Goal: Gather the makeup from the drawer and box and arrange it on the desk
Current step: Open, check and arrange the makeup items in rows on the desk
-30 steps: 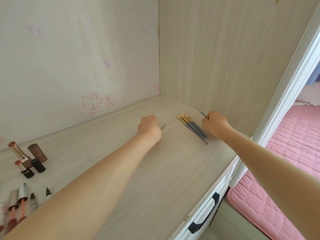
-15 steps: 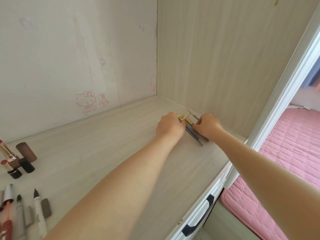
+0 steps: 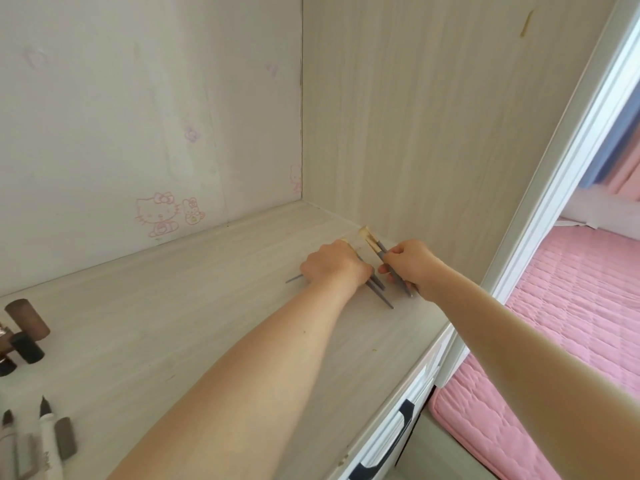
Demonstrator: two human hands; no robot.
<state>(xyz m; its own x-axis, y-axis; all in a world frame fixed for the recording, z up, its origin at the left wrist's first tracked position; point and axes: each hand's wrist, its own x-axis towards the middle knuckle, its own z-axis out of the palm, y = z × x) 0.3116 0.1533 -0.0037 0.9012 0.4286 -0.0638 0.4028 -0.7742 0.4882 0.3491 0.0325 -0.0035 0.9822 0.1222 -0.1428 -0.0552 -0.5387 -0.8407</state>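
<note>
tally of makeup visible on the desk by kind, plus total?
Brushes: 4 at least; some hidden under the left hand, 1 in the right hand
Lipsticks: 2, cut off by the frame edge
Brown cap: 1
Pens: 2
Grey cap: 1
Total: 10 at least

Your desk (image 3: 180,327) is pale wood-grain laminate, smooth and matt, as is the side panel (image 3: 415,116). The brushes (image 3: 370,242) have matt grey handles and pale bristles. At the left edge, the lipstick caps (image 3: 29,320) look like satin plastic. The bed cover (image 3: 571,306) is pink quilted cloth.
</note>
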